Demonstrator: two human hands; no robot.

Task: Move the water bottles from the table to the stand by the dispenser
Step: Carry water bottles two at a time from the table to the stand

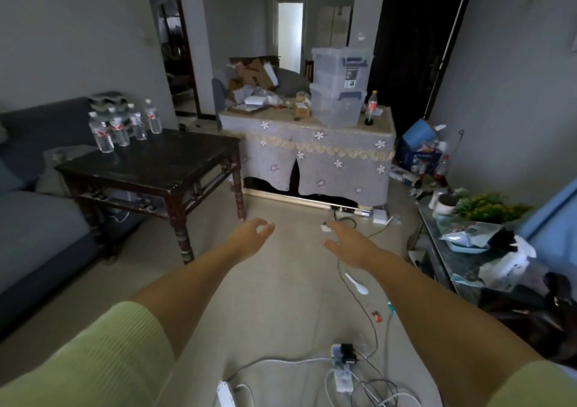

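both hands held out empty over the floor
left hand point(251, 238) and right hand point(349, 244) are seen wide, fingers relaxed; water bottles point(123, 124) are grouped on the dark table point(162, 163).

Bottles point(125, 124) on table point(162, 163) far-left corner; sofa point(34, 219) left.

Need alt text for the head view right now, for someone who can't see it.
Both hands, left hand and right hand, reach forward empty over the floor. The water bottles stand clustered on the dark wooden table ahead to the left, beside a sofa.
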